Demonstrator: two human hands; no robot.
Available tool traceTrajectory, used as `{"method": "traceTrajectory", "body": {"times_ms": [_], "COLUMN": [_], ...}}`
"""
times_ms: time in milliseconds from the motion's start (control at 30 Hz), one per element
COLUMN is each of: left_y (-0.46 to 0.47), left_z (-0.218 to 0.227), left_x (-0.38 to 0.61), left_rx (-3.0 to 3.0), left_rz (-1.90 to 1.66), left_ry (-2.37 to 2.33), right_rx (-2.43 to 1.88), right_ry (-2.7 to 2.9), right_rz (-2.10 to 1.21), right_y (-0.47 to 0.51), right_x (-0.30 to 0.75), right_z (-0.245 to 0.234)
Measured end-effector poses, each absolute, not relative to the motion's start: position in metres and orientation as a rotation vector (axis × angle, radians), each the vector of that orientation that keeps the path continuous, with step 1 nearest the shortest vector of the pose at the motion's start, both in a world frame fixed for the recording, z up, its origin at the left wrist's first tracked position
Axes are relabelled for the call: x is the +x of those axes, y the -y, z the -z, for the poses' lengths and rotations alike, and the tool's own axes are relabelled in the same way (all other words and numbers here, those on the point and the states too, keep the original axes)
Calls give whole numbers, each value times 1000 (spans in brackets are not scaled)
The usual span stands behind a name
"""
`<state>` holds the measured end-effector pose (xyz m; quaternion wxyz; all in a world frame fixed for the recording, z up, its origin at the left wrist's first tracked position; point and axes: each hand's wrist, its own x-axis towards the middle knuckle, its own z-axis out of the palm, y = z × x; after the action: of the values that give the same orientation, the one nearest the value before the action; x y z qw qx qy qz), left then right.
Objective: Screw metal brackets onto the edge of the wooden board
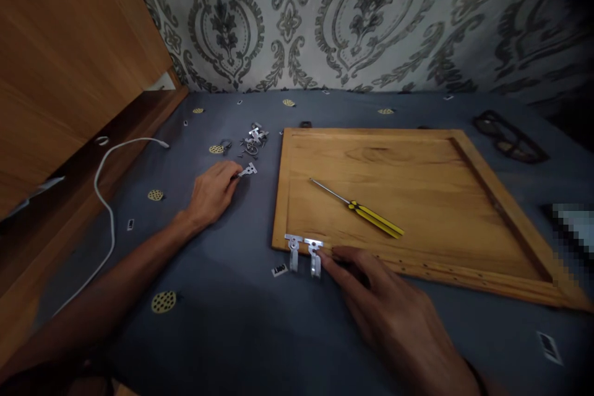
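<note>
As the left hand [214,190] pinches a silvery hinge [251,169] left of the panel [417,179], right hand [392,303] touches near-edge hinge [315,265], grip unclear!

And there, left of centre, the left hand [213,192] covered one end of a metal piece [250,169]! Just above it, the pile of small hardware [254,139] was too tiny and tangled to sort. Low in the middle, the fingertips of the right hand [394,303] hid part of a hinge [315,255]; grip or mere touch, no telling. Its wrist, dark band [476,377] and all, was cut by the bottom edge! Lower left, a white cable [112,229] vanished behind the forearm, itself cropped. Upper left, the wooden cabinet [69,43] overran the frame. Far right, an object [575,229] sat blurred into blocks, edge-cropped, unreadable! Upper right, blackness swallowed the patterned backdrop [288,25].
</note>
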<state>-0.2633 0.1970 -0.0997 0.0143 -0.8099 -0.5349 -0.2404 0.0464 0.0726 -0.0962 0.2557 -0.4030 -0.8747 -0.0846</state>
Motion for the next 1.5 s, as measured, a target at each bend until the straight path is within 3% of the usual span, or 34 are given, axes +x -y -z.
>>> {"method": "traceTrajectory", "body": {"times_ms": [733,1300,1500], "left_y": [-196,-201,-207], "left_z": [95,92,88], "left_x": [-262,-262,-274], "left_rx": [-2526,-2480,-2412], "left_rz": [700,1030,1080], "left_ry": [1661,1817,1838], "right_rx": [-1167,-1120,-1048], "right_ry": [2386,2387,2348], "right_rz": [145,160,327], "right_y": [-68,-72,-74], "right_x": [42,45,45], "right_z": [89,90,98]}}
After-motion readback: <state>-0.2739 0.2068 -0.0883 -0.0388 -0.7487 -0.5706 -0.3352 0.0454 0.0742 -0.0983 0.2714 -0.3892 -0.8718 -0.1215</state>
